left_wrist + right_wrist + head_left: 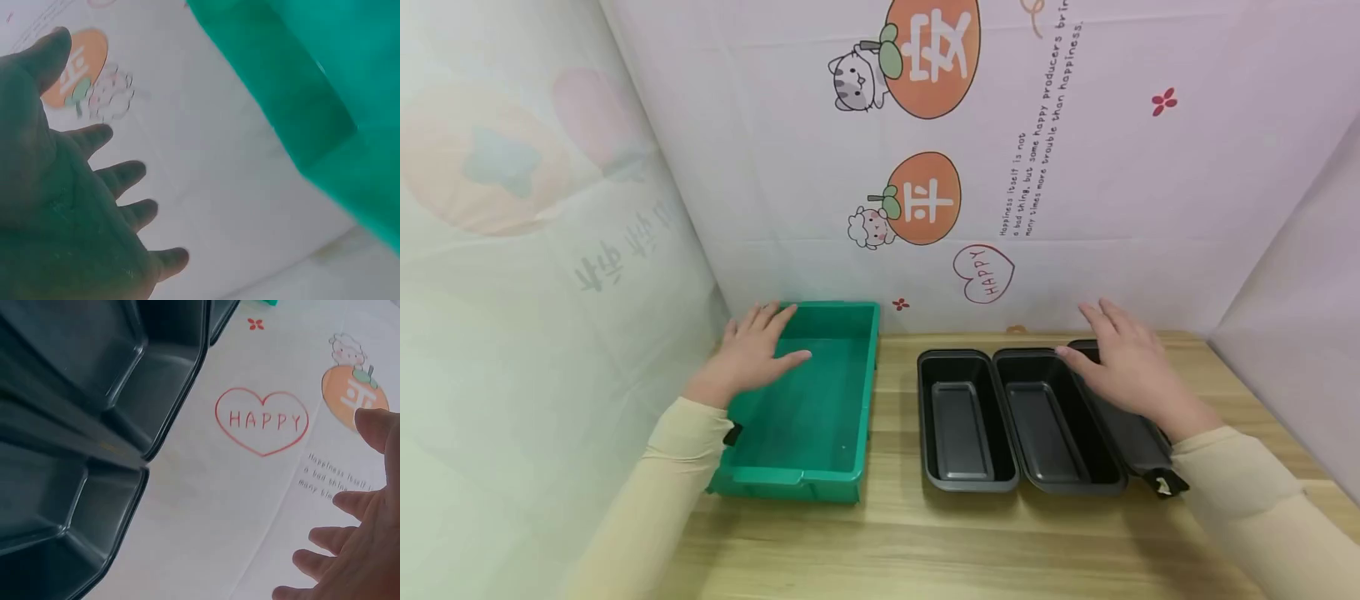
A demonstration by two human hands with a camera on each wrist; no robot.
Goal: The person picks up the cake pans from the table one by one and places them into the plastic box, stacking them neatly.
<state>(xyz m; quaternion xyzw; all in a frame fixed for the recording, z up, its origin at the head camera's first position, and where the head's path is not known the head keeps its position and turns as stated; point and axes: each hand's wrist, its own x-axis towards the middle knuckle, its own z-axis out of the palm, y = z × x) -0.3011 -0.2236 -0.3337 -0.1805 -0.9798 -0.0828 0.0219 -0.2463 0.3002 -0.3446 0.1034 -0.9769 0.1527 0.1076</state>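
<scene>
My left hand hovers over the left part of a green plastic tray, its fingers spread and holding nothing. In the left wrist view the same hand shows its palm, with the tray's green wall off to the right. On the other side, my right hand is held above the rightmost of three black loaf pans, partly hiding that pan. Its fingers are extended, and nothing lies in the hand in the right wrist view. The left pan and middle pan show bare insides.
A wooden tabletop carries the tray and pans. Behind rises a white cloth backdrop with printed fruit, animals and a heart. White cloth walls close in the left and right sides. A black wrist strap sits on the left sleeve.
</scene>
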